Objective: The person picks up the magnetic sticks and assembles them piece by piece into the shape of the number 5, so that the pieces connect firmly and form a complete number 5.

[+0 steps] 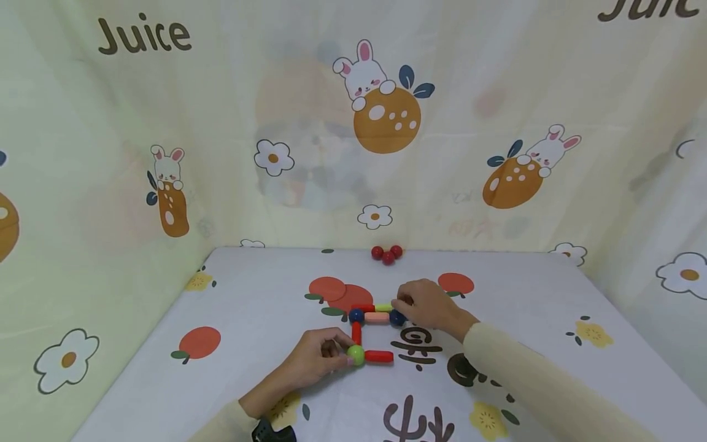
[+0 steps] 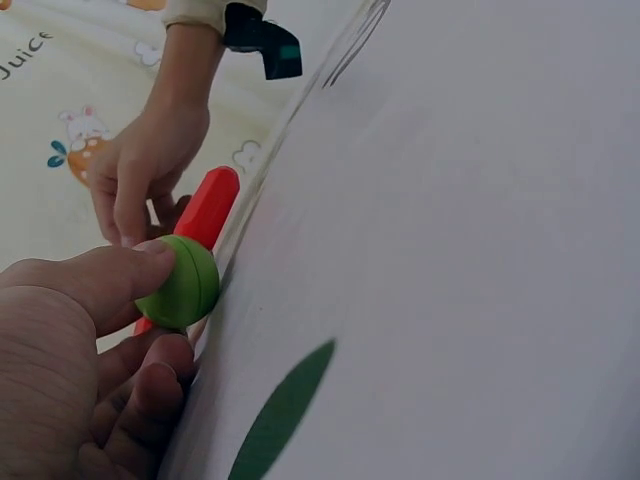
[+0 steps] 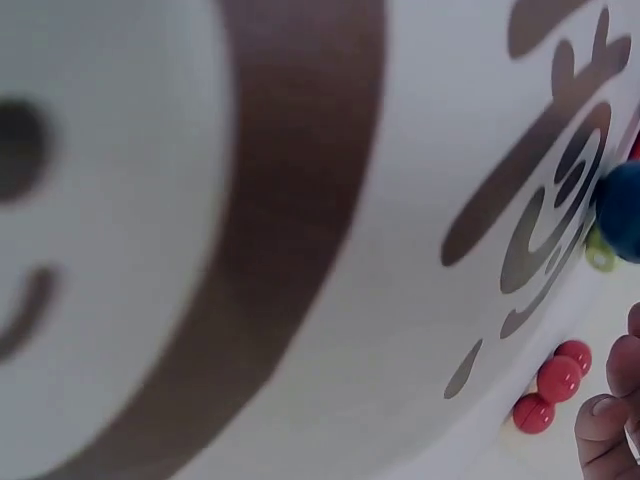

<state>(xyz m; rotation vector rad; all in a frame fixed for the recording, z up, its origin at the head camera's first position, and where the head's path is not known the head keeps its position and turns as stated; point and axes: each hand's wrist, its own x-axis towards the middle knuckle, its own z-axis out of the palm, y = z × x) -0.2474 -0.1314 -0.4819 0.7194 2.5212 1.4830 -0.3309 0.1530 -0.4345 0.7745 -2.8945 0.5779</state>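
My left hand [image 1: 317, 356] pinches a green ball [image 2: 182, 282] between thumb and fingers, at the near corner of a magnetic stick-and-ball shape. One red stick [image 1: 378, 356] points right from that ball; another red stick [image 1: 356, 333] runs back to a dark blue ball [image 1: 356, 315]. A pink stick [image 1: 377, 317] joins this to a second dark blue ball [image 3: 622, 210]. Right by the second blue ball is my right hand [image 1: 428, 305], fingers loosely bent, nothing visible in them. Behind the pink stick lie a further red stick [image 1: 363, 307] and a yellow-green stick [image 1: 383, 307].
Three red balls [image 1: 388, 255] sit together near the table's back edge. The white tablecloth [image 1: 265, 276] is printed with fruit, flowers and lettering. Cloth curtains [image 1: 309, 92] with rabbit prints hang behind and at both sides.
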